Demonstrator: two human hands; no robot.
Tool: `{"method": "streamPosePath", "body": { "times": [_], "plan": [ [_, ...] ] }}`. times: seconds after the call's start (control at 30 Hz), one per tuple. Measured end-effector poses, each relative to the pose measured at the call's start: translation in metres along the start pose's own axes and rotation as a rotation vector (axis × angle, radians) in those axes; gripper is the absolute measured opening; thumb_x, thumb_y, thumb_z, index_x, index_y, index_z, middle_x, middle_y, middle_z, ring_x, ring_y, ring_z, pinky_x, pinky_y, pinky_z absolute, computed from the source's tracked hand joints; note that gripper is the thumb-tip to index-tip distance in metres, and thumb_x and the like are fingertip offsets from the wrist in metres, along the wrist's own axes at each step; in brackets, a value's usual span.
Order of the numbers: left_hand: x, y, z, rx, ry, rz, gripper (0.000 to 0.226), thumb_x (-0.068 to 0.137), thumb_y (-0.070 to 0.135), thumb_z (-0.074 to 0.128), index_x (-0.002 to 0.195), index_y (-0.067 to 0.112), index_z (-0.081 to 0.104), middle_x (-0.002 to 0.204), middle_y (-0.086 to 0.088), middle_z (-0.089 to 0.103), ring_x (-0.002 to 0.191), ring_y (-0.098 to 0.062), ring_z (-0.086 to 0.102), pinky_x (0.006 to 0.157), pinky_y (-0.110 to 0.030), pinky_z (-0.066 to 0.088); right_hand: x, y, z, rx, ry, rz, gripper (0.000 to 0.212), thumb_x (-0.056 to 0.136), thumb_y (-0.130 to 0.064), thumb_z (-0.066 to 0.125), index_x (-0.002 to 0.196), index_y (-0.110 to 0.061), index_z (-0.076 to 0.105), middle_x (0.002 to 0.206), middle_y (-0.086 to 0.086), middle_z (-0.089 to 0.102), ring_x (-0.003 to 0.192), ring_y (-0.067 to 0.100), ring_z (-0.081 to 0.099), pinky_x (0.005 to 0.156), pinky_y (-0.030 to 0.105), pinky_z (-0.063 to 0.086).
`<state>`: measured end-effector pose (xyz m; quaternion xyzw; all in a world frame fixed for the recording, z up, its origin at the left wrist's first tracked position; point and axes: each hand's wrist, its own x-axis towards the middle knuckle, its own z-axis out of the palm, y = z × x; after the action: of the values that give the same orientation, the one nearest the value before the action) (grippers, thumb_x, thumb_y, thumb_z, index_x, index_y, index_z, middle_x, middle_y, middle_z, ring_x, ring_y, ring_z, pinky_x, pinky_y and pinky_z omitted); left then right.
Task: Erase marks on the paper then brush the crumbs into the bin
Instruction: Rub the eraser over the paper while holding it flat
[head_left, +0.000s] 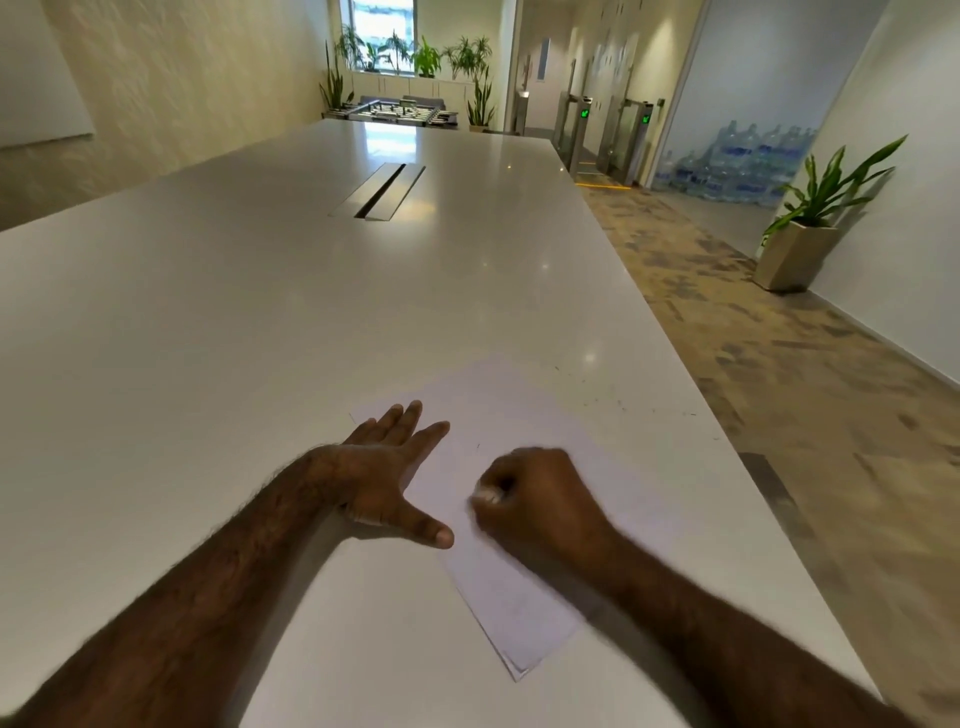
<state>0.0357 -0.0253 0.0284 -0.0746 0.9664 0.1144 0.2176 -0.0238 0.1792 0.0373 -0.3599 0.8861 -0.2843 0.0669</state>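
The paper (519, 467) lies in the lower middle of the frame on a long white table (260, 338), turned at a slant so its long axis runs from the upper left down toward the lower right, its nearest corner pointing at the bottom of the frame. The left hand (389, 467) rests flat on the sheet's left edge, fingers straight and spread, thumb out toward the lower right, pinning the paper. Just to its right, the right hand (535, 499) sits on the middle of the sheet, fingers curled tight around something small and pale, most likely an eraser (488, 494), though blur makes it hard to be sure. A faint dark mark (478, 447) shows just above that fist, between the two hands, so the right hand is the nearer one and need only travel a little up the frame. Dark crumbs (613, 402) lie scattered on the table beyond the paper's upper right side, near the table's right edge, past which the carpet (779, 389) drops away. No bin is in view. Bare table lies open to the left and above.
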Motion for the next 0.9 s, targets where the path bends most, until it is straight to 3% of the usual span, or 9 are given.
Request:
{"method": "streamPosePath", "body": {
  "times": [0.13,0.2,0.3,0.43,0.5,0.63,0.67,0.8,0.9],
  "plan": [
    [-0.001,0.001,0.001,-0.010,-0.003,-0.003,0.143,0.042,0.099,0.049,0.150,0.039,-0.023,0.155,0.001,-0.037,0.142,-0.017,-0.034,0.120,-0.042,-0.012,0.042,0.060,-0.043,-0.094,0.287,0.314,0.016,0.074,-0.027,0.069,0.070,-0.013,0.075,0.065,-0.002,0.071,0.064,0.015,0.069,0.065,0.029,0.058],
    [-0.002,0.001,0.001,0.004,-0.006,-0.007,0.142,0.044,0.097,0.051,0.150,0.039,-0.023,0.155,0.001,-0.037,0.143,-0.017,-0.033,0.120,-0.042,-0.012,0.034,0.047,-0.027,-0.104,0.287,0.231,0.017,0.073,-0.026,0.066,0.068,-0.011,0.073,0.063,0.000,0.070,0.062,0.016,0.068,0.061,0.028,0.057],
    [-0.001,0.002,-0.002,0.014,-0.012,-0.011,0.139,0.051,0.093,0.056,0.150,0.037,-0.024,0.154,0.000,-0.038,0.143,-0.018,-0.034,0.120,-0.043,-0.012,0.011,0.027,-0.003,-0.064,0.145,0.091,0.017,0.071,-0.027,0.063,0.067,-0.012,0.071,0.060,-0.001,0.068,0.055,0.009,0.065,0.057,0.030,0.057],
    [-0.002,0.003,-0.003,0.028,-0.022,-0.016,0.140,0.049,0.094,0.054,0.150,0.037,-0.024,0.155,0.000,-0.038,0.143,-0.019,-0.033,0.119,-0.043,-0.013,0.037,0.063,-0.048,-0.134,0.361,0.379,0.017,0.076,-0.025,0.068,0.066,-0.011,0.071,0.059,-0.003,0.066,0.058,0.013,0.065,0.057,0.022,0.048],
    [-0.001,0.002,-0.001,0.020,-0.023,-0.017,0.142,0.045,0.096,0.052,0.150,0.037,-0.024,0.154,0.000,-0.038,0.143,-0.018,-0.033,0.119,-0.043,-0.013,0.026,0.054,-0.039,-0.170,0.426,0.324,0.022,0.076,-0.024,0.066,0.061,-0.009,0.064,0.056,-0.004,0.060,0.054,0.012,0.057,0.053,0.021,0.040],
    [-0.001,0.002,-0.003,0.017,-0.019,-0.019,0.141,0.048,0.094,0.054,0.150,0.037,-0.025,0.154,0.000,-0.039,0.142,-0.019,-0.034,0.118,-0.042,-0.014,-0.017,0.003,0.007,-0.079,0.137,0.020,0.017,0.077,-0.028,0.063,0.073,-0.014,0.072,0.071,-0.004,0.064,0.063,0.009,0.058,0.061,0.028,0.049],
    [-0.001,0.002,-0.002,0.015,-0.018,-0.020,0.141,0.048,0.094,0.054,0.150,0.037,-0.025,0.154,0.000,-0.039,0.143,-0.019,-0.034,0.118,-0.042,-0.014,-0.010,0.007,0.000,-0.079,0.121,0.047,0.016,0.077,-0.027,0.063,0.073,-0.015,0.073,0.071,-0.004,0.066,0.063,0.009,0.060,0.061,0.028,0.051],
    [-0.002,0.005,-0.002,0.013,-0.031,-0.017,0.147,0.038,0.099,0.047,0.150,0.037,-0.024,0.154,0.000,-0.038,0.143,-0.018,-0.033,0.118,-0.041,-0.013,0.025,0.048,-0.037,-0.157,0.336,0.307,0.021,0.077,-0.027,0.064,0.067,-0.010,0.070,0.062,-0.001,0.066,0.062,0.016,0.065,0.059,0.027,0.053],
    [-0.002,0.004,0.000,0.015,-0.022,-0.016,0.145,0.041,0.098,0.049,0.150,0.036,-0.024,0.154,-0.001,-0.039,0.143,-0.019,-0.034,0.118,-0.041,-0.013,-0.011,0.008,0.004,-0.122,0.223,0.125,0.021,0.075,-0.029,0.059,0.069,-0.011,0.067,0.064,-0.003,0.063,0.060,0.011,0.060,0.058,0.030,0.052]
  ]
}}
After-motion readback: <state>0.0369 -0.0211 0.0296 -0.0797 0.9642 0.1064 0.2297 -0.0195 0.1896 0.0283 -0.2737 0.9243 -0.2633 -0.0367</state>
